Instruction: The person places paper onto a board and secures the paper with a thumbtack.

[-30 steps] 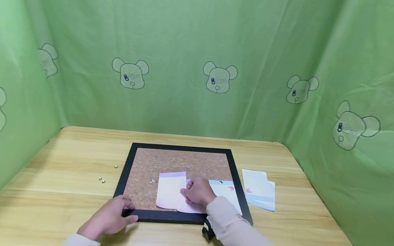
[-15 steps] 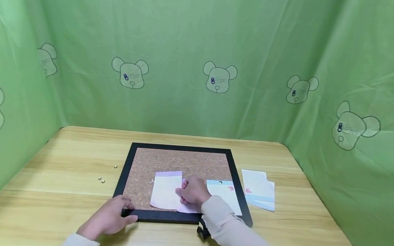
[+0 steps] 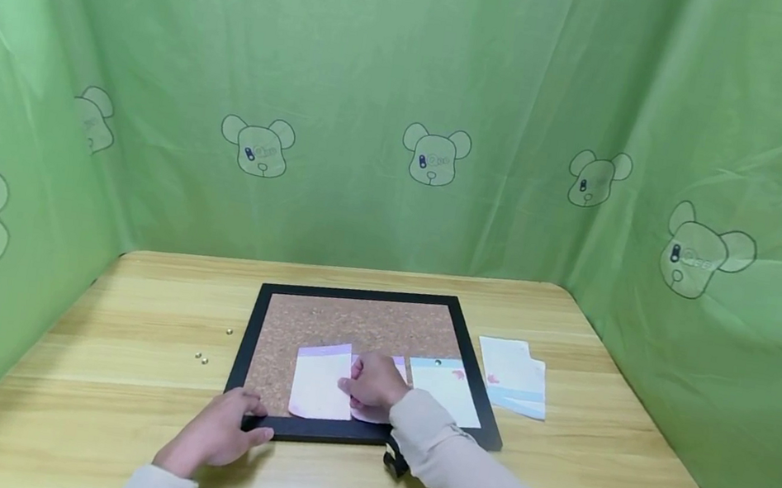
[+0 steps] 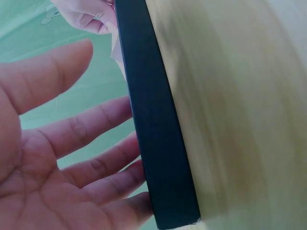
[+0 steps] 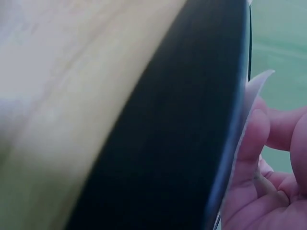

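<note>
A black-framed cork board (image 3: pixel 321 313) lies on the wooden table. My left hand (image 3: pixel 214 433) rests at its near left corner; in the left wrist view its fingertips touch the black frame (image 4: pixel 158 120) and the thumb stands away from it. Over the board, my right hand (image 3: pixel 377 381) has curled fingers and pinches the right edge of a purple-topped paper sheet (image 3: pixel 322 384). A second purple-topped sheet (image 3: pixel 401 366) lies partly under this hand. To its right is a blue-topped sheet (image 3: pixel 448 394) with a thumbtack (image 3: pixel 438 361) at its top. A paper edge (image 5: pixel 254 88) curls up beside the right fingers.
Several loose sheets (image 3: pixel 515 374) overlap on the table right of the board. Three small thumbtacks (image 3: pixel 204 360) lie left of it. Green curtains (image 3: pixel 335 211) enclose the table's back and sides.
My right hand has slid left across the board, and the purple-topped sheet has moved left with it. More of the second purple-topped sheet and the blue-topped one shows. The left hand has stayed put.
</note>
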A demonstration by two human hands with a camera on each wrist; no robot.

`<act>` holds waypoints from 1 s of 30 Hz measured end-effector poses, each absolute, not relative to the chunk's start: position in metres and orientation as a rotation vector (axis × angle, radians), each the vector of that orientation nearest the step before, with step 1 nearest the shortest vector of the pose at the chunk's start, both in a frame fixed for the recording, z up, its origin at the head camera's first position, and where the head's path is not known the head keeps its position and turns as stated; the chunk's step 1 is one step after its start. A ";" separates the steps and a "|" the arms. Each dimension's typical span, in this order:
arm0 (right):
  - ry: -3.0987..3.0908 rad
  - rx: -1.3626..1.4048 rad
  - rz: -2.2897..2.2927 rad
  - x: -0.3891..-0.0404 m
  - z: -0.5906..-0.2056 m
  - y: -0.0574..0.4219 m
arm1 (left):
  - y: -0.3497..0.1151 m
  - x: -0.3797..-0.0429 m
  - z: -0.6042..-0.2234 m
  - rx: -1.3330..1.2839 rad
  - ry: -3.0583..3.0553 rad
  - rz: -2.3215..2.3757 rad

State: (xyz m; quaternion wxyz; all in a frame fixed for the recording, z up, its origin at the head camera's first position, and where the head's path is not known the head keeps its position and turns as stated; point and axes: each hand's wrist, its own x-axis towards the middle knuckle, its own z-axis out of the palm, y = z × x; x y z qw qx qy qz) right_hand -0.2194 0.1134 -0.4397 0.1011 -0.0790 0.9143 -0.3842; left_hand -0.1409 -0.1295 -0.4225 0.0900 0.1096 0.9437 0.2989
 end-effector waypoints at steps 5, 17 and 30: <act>2.708 -0.214 -1.126 -0.219 -0.439 0.112 | -0.129 -0.142 -0.423 0.329 2.814 0.872; 2.723 -0.184 -1.049 -0.219 -0.438 0.108 | -0.128 -0.142 -0.419 0.314 2.803 0.859; 2.772 -0.190 -0.977 -0.219 -0.440 0.105 | -0.132 -0.149 -0.414 0.317 2.792 0.871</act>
